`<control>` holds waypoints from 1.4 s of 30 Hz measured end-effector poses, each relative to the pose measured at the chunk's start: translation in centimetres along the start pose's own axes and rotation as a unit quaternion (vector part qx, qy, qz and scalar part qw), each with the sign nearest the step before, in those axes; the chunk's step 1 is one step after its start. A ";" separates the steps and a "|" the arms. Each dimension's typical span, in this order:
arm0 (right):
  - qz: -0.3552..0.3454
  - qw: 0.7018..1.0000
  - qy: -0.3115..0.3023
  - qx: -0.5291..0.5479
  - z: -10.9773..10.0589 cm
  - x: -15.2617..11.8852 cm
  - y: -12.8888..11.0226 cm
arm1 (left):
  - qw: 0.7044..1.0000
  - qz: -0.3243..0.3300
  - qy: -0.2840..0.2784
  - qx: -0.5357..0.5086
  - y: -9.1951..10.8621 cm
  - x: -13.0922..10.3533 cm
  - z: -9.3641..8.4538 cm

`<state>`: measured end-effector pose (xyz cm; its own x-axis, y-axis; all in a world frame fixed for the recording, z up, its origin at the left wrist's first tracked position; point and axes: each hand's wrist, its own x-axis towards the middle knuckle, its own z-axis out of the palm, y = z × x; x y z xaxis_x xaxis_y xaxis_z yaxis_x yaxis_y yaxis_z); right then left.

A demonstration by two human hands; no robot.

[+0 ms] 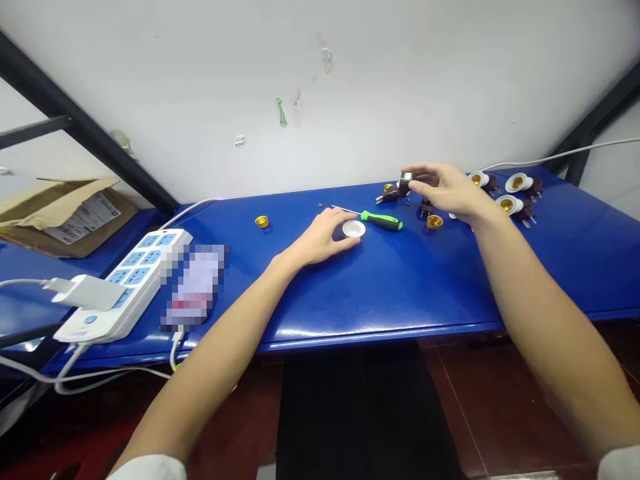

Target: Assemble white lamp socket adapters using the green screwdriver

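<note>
Head camera: the left hand (323,235) curls round a white cup (354,229), thumb toward the near edge of the bench (400,287) and fingers toward the back edge, apparently gripping the rim because that spans it most easily. The cup sits around mid-bench, nearer the back edge; whether it is lifted, I cannot tell. The right hand (445,190) pinches a dark block (407,180) with a green-edged top between thumb and fingertips, close to the back edge, right of the middle; so small a piece probably suits a fingertip hold. A dark plug (390,194) lies just beside it.

Between the hands lies a screwdriver (383,221), shaft toward the left hand, seemingly placed within reach of both. One brass sleeve (261,222) lies alone left of the left hand; a second sleeve (435,222) is below the right hand. Three white sockets (510,204) cluster toward the back right corner, perhaps grouped out of the hands' way. Along the left end, a power strip (145,273) lies beside a phone (197,287), presumably so the charging cable reaches.
</note>
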<state>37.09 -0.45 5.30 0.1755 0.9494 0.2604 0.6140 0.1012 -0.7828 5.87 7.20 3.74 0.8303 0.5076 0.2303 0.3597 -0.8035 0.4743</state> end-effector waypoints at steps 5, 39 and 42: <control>0.017 0.948 -0.135 0.288 1.1 -1.3 -2.2 | 0.991 -0.017 0.114 -0.071 -0.7 0.4 0.0; 0.090 0.878 0.022 0.470 0.9 -0.2 -2.6 | 0.972 -0.130 0.192 0.048 -2.4 0.4 -1.3; 0.086 0.886 -0.097 0.445 4.4 -0.9 -4.1 | 0.980 0.002 0.200 -0.010 -1.1 0.5 -0.7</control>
<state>31.03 -0.42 5.79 0.0189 0.9981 0.0590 -0.2738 0.0619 -0.9598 5.57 8.56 3.94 0.5971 0.5884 0.5452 0.3439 -0.8018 0.4887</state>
